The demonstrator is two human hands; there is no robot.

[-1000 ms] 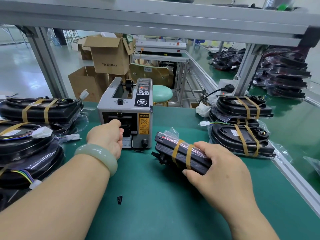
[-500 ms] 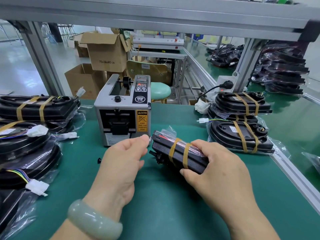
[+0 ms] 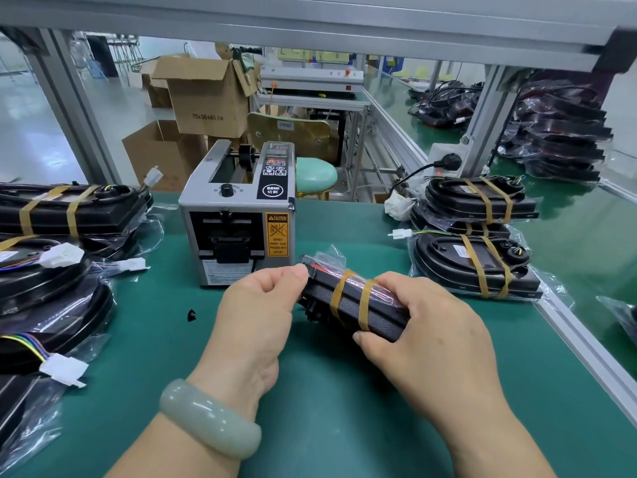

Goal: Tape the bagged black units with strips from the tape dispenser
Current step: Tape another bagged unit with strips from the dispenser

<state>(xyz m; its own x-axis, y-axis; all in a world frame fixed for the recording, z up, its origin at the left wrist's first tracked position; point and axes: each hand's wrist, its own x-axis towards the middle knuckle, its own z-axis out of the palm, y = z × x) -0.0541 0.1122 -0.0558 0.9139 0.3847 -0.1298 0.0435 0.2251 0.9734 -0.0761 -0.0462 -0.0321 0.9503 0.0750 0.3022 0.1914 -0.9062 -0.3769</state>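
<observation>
Right hand [image 3: 424,326] grips the bagged black unit [image 3: 351,298] (likely stiff, light) round its body; left hand [image 3: 255,305] pinches its slippery film end.

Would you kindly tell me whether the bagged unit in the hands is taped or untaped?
Taped: two tan strips wrap around the bagged unit, which the left hand and right hand grip.

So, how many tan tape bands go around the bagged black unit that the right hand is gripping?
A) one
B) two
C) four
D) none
B: two tan tape bands lie side by side around the bagged black unit, just to the left of where the right hand grips it.
</observation>
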